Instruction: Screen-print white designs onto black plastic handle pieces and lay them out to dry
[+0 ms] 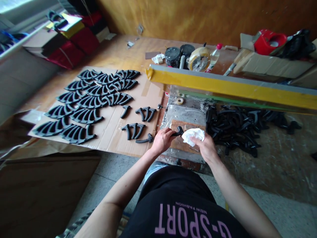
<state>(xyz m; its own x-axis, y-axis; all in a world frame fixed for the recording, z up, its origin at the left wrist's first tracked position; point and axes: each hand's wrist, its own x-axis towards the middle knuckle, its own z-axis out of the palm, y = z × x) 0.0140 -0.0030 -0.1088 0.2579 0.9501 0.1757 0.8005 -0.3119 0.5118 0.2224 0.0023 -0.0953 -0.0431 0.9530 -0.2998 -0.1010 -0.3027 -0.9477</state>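
Observation:
My left hand [162, 140] is closed on the handle end of a black curved part [178, 131], whose wider head points right. Just right of it, my right hand [206, 145] pinches a crumpled white cloth [193, 136], close to the part's head. Both hands are above a wooden block [177, 142] on the worktable. Rows of similar black parts [86, 114] lie on a cardboard sheet [111, 138] at the left, with several more near my left hand. A loose pile of black parts [232, 125] is at the right.
A long yellow-and-grey bar [223, 84] crosses behind the hands. Beyond it stand dark jars [172, 57], tape rolls [198, 60] and a bottle [215, 56]. A cardboard box [272, 67] sits at back right, red boxes [66, 54] at back left. A small tape roll [179, 100] lies mid-table.

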